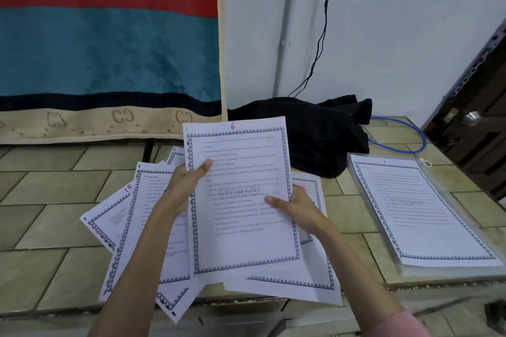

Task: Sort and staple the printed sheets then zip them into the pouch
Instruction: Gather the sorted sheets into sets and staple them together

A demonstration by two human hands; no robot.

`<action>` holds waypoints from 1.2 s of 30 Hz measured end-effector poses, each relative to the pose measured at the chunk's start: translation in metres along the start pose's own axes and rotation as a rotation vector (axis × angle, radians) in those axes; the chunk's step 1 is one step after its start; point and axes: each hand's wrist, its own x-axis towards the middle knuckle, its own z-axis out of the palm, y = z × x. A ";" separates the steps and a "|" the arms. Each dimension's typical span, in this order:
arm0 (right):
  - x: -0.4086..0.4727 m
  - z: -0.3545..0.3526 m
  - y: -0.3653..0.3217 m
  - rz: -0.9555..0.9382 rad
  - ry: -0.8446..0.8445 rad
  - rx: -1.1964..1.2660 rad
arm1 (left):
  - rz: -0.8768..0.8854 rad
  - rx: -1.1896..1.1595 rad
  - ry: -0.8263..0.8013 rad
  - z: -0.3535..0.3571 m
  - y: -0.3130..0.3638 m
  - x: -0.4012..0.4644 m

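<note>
Room: white wall (383, 35) at twelve to two o'clock; a tiled surface (49, 200) spreads across the lower half
Blanket: teal blanket (109, 49) with a red stripe and a beige border hangs at ten to eleven o'clock; its hem meets the tiles
Door: dark wooden door (482, 123) with a metal knob at three o'clock
Black cloth: crumpled black cloth (315, 131) against the wall at one o'clock; a black cable (325, 22) hangs down the wall above it; a blue cable (405, 139) loops just beside it toward three o'clock
Loose sheets: fanned printed sheets (142, 213) lie overlapping on the tiles at the centre, spreading from eight to five o'clock; one at nine o'clock bears a handwritten 15
Pouch: clear zip pouch (443, 180) lies flat at four o'clock, apart from the fan; a sorted stack (416, 208) rests on it, top page numbered 1; whether the stack lies on or inside the pouch cannot be told
Held sheet: sheet numbered 6 (241, 200), stamped STORAGE, raised above the fan at the centre, tilted slightly
Left hand: left hand (186, 186) grips the left edge of the held sheet; thumb on its face, fingers curled behind
Right hand: right hand (295, 208) pinches the right edge; thumb laid across the print, fingers behind the paper; a pink sleeve (397, 325) shows at five o'clock
</note>
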 end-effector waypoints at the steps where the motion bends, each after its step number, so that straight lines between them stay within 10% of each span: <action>1: 0.000 0.000 -0.006 -0.025 0.078 0.025 | 0.046 0.010 0.009 0.004 0.006 -0.001; 14: -0.007 -0.010 0.013 -0.130 0.319 0.108 | 0.196 0.282 0.112 0.044 -0.018 -0.028; 20: -0.026 -0.068 0.012 -0.171 0.552 0.108 | 0.253 0.388 -0.090 0.103 0.006 -0.011; 29: -0.084 -0.238 0.059 0.111 1.038 -0.430 | -0.059 0.243 -0.425 0.290 -0.056 0.006; 36: -0.108 -0.291 0.098 0.373 1.079 -0.668 | -0.274 0.289 -0.473 0.370 -0.110 0.006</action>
